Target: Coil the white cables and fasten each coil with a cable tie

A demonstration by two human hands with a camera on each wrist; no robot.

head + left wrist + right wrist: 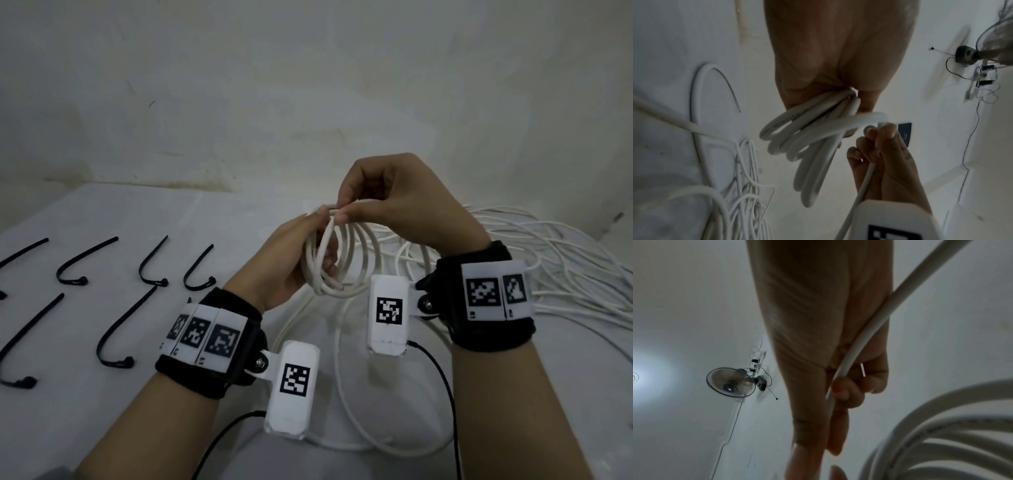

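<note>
White cloth covers our desk (212, 219). At far right lies a loose heap of white cables (548, 253); at left, black plastic cable ties (113, 329) lie in rows. Between them, above the desk, our left hand (287, 260) has its grip curled around a white cable coil (337, 260), while our right hand (404, 202) pinches the coil's top strand.

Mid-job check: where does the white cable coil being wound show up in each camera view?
Head: white cable coil at centre, gripped by the left hand, right hand pinching its top.
Left wrist: centre, loops hanging below the palm.
Right wrist: bottom right corner, blurred loops.
Shared landmark: the free cable strand running through the right hand.
</note>
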